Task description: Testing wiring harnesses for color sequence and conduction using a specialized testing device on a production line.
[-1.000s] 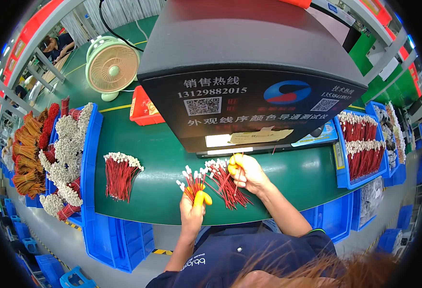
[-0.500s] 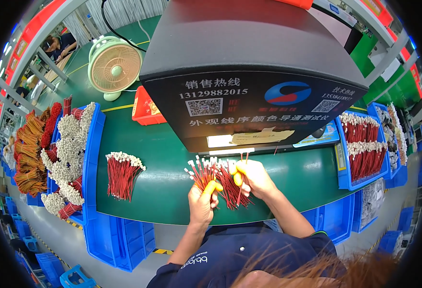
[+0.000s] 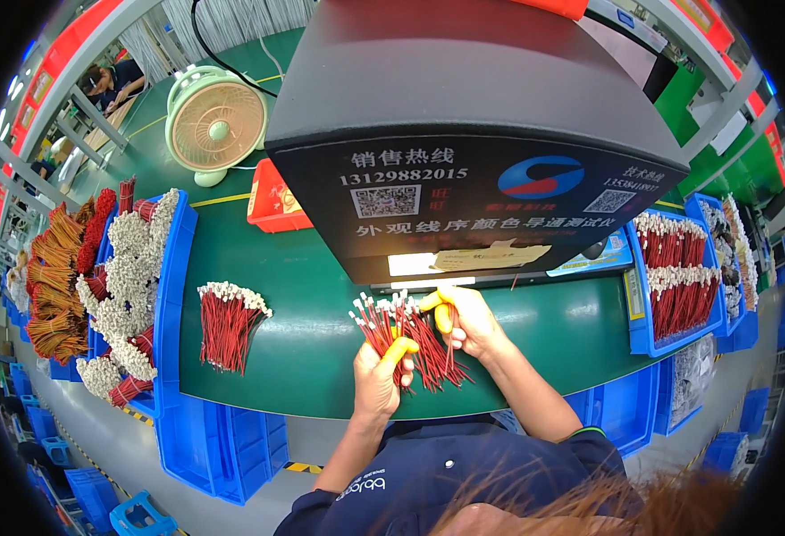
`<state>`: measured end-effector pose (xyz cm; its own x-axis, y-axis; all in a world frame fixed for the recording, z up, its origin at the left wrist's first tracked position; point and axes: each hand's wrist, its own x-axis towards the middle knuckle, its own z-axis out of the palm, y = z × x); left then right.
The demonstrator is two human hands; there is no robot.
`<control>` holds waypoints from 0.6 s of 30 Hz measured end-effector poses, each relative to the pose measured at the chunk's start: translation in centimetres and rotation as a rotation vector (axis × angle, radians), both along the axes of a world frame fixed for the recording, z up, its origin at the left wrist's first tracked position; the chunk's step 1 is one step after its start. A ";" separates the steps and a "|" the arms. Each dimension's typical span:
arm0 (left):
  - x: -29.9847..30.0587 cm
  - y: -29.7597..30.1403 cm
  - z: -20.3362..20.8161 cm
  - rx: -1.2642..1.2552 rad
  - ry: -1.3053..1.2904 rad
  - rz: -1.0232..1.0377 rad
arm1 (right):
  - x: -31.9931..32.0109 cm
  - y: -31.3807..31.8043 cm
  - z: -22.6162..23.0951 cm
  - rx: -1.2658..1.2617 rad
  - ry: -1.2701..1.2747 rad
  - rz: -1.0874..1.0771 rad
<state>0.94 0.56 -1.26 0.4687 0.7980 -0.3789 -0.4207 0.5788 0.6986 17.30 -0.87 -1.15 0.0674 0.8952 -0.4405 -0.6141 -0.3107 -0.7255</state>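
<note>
My left hand (image 3: pixel 380 380), with yellow covers on some fingers, is closed round a fan of thin red wires (image 3: pixel 375 330) with white connectors at their upper ends. Beside it on the table lies a loose pile of the same red wires (image 3: pixel 432 359). My right hand (image 3: pixel 473 326), also in yellow finger covers, pinches at the connector end of this pile, and a red wire hangs down below its fingers. Its fingertips hide the exact piece held. Farther left, a separate bundle of red wires (image 3: pixel 227 330) lies with its white connectors pointing away from me.
A large black machine (image 3: pixel 482 161) stands just beyond my hands, lit underneath. Blue bins (image 3: pixel 171 295) of wire bundles flank the green table (image 3: pixel 312 375) at left, and another blue bin (image 3: pixel 657 347) at right. A fan (image 3: pixel 216 127) and a red tray (image 3: pixel 273 204) sit behind.
My right hand has moved slightly left toward the connectors. The wire end that stood up above its fingers no longer shows. My left hand keeps its hold, almost unmoved.
</note>
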 end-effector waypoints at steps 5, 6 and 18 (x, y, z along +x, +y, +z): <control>0.2 0.0 -0.3 -0.013 0.010 0.025 | -1.9 -1.1 2.1 0.216 -1.323 -0.056; 0.2 0.0 -0.2 -0.021 -0.004 0.025 | -2.2 -1.2 2.7 0.225 -1.246 -0.047; 0.8 -0.5 -0.9 0.017 0.045 0.037 | -1.5 -1.3 2.0 0.175 -0.764 0.057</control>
<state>1.73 0.07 -2.17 0.4217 0.8210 -0.3849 -0.4091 0.5511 0.7272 15.80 -2.18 0.88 0.2468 0.9585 -0.1424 0.0885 -0.1686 -0.9817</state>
